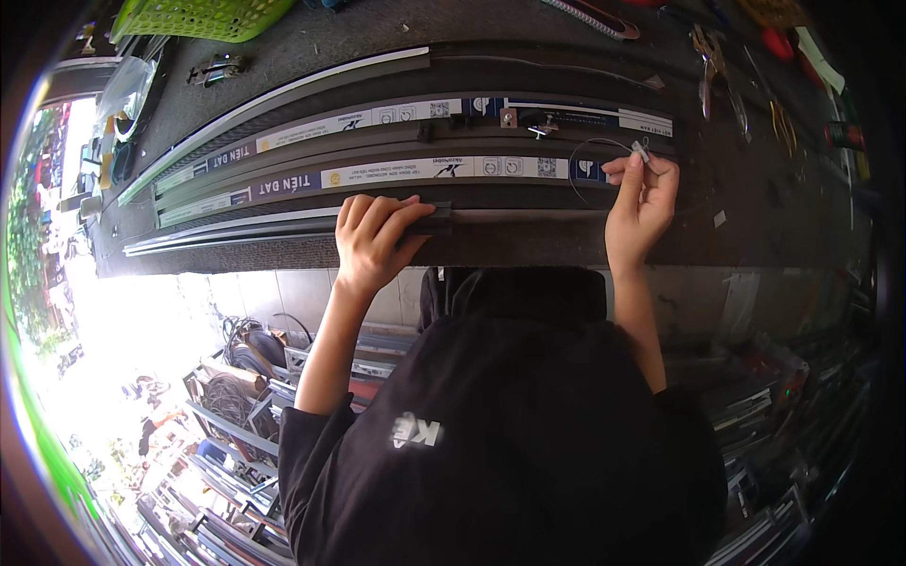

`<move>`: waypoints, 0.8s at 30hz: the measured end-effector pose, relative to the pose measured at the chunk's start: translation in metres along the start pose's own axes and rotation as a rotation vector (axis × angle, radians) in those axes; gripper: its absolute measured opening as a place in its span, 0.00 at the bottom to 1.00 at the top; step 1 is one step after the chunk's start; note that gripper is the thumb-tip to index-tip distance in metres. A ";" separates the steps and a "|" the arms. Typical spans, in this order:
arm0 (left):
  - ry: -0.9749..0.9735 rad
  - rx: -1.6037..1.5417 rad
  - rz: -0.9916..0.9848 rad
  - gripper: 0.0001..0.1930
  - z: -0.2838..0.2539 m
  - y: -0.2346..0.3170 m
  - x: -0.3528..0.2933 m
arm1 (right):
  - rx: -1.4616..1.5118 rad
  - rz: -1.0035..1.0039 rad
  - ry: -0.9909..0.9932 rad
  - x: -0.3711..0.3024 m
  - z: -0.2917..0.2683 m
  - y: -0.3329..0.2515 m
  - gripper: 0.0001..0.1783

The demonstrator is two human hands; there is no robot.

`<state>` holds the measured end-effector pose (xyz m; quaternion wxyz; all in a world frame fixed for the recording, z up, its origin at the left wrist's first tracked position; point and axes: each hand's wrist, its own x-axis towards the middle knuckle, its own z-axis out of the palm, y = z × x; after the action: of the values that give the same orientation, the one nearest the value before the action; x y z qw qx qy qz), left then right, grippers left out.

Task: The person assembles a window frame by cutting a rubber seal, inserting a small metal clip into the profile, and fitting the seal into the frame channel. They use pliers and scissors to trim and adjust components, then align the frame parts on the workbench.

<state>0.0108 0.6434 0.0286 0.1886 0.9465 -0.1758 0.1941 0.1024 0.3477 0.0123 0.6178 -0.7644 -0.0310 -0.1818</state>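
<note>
The left hand (370,238) arches palm down by the tabletop's (755,226) near edge, fingers bent, thumb beneath. The right hand (640,193) is farther in, upright — thumb apparently pressed to forefinger — with both bare forearms (326,358) reaching forward.

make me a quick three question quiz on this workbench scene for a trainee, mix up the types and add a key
1. Which hand pinches the thin, curved, pale wire-like strand?
A) left
B) right
C) both

2. True or false: the left hand touches a long, narrow, dark strip.

3. Fill in: the bright green, perforated plastic basket shows toward the picture's upper ____.

Key:
1. B, the right hand
2. True
3. left
</note>
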 end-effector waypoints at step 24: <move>0.006 -0.165 -0.178 0.25 0.045 0.104 0.034 | 1.209 0.241 -0.485 0.031 -0.085 -0.029 0.09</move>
<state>0.0117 0.5252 0.0353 0.2828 0.9390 -0.1061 0.1644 0.1031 0.2675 0.0634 0.9295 -0.3004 -0.1801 0.1154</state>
